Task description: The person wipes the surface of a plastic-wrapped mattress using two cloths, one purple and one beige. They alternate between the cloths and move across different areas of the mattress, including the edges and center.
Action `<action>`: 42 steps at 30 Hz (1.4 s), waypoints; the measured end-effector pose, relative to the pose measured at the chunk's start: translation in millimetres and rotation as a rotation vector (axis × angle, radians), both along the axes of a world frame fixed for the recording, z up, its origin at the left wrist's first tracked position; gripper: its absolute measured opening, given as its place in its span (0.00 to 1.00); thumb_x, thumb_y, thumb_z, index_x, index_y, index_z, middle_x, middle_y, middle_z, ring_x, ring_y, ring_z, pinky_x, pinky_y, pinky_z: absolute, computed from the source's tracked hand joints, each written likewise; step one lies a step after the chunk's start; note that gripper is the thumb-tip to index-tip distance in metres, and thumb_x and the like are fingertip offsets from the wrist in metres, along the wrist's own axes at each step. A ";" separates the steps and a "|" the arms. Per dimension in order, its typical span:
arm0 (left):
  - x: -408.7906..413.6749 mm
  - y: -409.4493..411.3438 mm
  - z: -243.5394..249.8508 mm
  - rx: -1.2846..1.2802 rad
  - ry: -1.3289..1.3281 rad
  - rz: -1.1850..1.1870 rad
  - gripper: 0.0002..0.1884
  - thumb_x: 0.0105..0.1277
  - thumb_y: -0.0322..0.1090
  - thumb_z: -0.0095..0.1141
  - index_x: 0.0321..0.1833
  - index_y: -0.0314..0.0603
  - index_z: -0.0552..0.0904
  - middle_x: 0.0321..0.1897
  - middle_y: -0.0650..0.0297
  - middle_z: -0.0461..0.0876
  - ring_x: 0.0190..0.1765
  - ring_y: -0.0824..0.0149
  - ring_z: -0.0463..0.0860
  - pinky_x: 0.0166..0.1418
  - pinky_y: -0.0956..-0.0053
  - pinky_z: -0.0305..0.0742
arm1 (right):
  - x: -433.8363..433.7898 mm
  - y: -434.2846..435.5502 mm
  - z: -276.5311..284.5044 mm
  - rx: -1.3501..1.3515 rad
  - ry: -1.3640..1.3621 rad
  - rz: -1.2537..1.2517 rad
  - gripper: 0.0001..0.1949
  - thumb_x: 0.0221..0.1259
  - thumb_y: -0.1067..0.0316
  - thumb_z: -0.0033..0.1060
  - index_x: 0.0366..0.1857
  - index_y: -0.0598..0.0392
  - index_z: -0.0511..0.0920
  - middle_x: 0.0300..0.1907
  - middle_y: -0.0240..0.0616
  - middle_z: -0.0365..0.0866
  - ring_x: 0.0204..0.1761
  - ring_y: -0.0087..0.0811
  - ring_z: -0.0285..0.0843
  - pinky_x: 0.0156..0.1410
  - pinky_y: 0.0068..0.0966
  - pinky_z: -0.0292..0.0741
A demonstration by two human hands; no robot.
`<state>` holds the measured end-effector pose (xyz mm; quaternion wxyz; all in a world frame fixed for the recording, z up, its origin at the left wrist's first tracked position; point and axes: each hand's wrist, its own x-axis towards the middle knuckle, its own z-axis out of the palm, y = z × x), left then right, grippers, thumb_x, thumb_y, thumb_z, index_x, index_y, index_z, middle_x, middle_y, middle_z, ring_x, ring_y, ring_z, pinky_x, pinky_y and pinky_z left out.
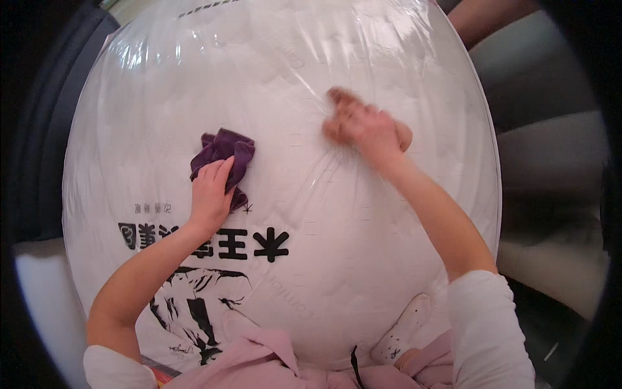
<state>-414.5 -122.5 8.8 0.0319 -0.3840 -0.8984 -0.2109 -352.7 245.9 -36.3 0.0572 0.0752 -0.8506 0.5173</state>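
Observation:
A mattress (pixel 272 92) in clear plastic wrap spreads out before me, its white cover printed with black writing and a black drawing. My left hand (pixel 212 194) grips a crumpled purple cloth (pixel 224 148) and presses it on the plastic, left of the middle. Farther forward on the right, my right hand (pixel 379 133) is closed on a tan-brown cloth (pixel 335 130). Motion blurs this hand and its cloth, and the cloth's far edge is not clear. Creases in the plastic run out from around the right hand.
My feet in white socks (pixel 406 326) rest on the mattress near me. A dark padded surface (pixel 53 131) borders its left side. Dark grey panels (pixel 544 160) stand along the right, with a brown surface (pixel 491 19) at the far right corner.

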 end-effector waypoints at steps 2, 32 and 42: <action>-2.5 -2.3 -2.0 0.015 -0.030 0.011 0.32 0.59 0.24 0.62 0.70 0.42 0.72 0.61 0.53 0.77 0.64 0.47 0.73 0.67 0.56 0.69 | -5.1 4.9 14.7 0.233 -0.002 -0.112 0.18 0.70 0.62 0.49 0.60 0.52 0.76 0.47 0.33 0.81 0.52 0.37 0.79 0.57 0.37 0.76; -31.4 210.8 17.4 -0.176 -0.177 -0.318 0.35 0.56 0.24 0.67 0.70 0.46 0.75 0.71 0.56 0.74 0.73 0.51 0.71 0.73 0.57 0.70 | 181.8 334.9 76.7 1.320 -0.744 -0.385 0.24 0.63 0.64 0.61 0.64 0.47 0.71 0.63 0.51 0.75 0.57 0.49 0.82 0.59 0.44 0.81; -22.3 253.5 41.1 -0.631 -0.247 -0.118 0.36 0.58 0.23 0.66 0.72 0.50 0.73 0.75 0.58 0.70 0.75 0.52 0.69 0.74 0.60 0.72 | 156.8 343.1 71.9 1.144 -0.953 -0.542 0.19 0.58 0.57 0.62 0.51 0.53 0.78 0.50 0.48 0.85 0.53 0.46 0.85 0.56 0.43 0.82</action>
